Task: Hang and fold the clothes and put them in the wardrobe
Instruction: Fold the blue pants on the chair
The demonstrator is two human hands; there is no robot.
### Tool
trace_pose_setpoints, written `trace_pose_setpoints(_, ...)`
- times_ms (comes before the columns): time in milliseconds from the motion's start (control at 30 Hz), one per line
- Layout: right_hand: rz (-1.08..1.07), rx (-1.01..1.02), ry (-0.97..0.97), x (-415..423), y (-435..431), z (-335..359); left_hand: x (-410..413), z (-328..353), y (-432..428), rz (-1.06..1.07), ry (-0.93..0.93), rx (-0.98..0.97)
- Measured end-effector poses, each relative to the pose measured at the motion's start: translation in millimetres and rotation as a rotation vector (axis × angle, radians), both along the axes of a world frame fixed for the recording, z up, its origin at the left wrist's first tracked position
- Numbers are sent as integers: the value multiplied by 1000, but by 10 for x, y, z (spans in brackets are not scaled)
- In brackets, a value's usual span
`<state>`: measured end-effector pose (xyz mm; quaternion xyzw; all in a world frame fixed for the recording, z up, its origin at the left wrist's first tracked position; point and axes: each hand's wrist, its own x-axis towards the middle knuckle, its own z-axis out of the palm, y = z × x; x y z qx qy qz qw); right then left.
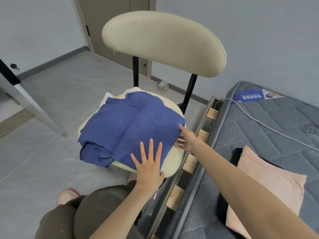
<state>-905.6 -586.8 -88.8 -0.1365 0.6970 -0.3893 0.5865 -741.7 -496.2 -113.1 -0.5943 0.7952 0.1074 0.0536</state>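
Two hands touch the folded blue garment [134,125] on the chair [162,42] seat. Left hand [148,164]: flat, fingers spread, pressing the near edge. Right hand [186,138]: thumb on the right edge; fingers blurred, so its grip cannot be told.

Home bedroom: bare quilted mattress [269,131] on slatted bed frame [193,152], upholstered chair [162,44], closed door [110,23], tiled floor [51,104].

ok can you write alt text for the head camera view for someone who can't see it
A person's left hand presses flat on a folded blue garment on a cream chair, while the right hand touches the garment's right edge. A pink cloth lies on a grey mattress to the right.
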Motion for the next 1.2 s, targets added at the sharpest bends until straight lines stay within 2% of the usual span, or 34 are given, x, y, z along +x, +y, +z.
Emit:
trace_pose_setpoints(67, 10, -39, -86, 1, 45, -5, 10, -13, 10, 12, 8, 0)
trace_pose_setpoints(133, -33, -115, -80, -4, 53, 0, 28, -24, 9, 18, 1, 3)
trace_pose_setpoints(267, -23, -253, 32, 4, 49, 70, 23, -42, 16, 36, -2, -12)
trace_pose_setpoints(433, 10, -366, 290, 3, 74, 173, 26, 25, 97, 6, -29, -29)
trace_pose_setpoints(600, -1, -398, 367, -5, 114, 346, 44, 217, 215, -11, 17, -34)
trace_pose_setpoints(700, 17, -430, 378, 2, 162, 478, 43, 387, 277, -8, 105, 6)
trace_pose_setpoints(833, 44, -467, 460, -57, 289, 620, -4, 560, 324, -15, 313, 164)
trace_pose_setpoints(1200, -60, -383, 698, -514, 710, 803, -393, 780, 612, -23, 817, 518)
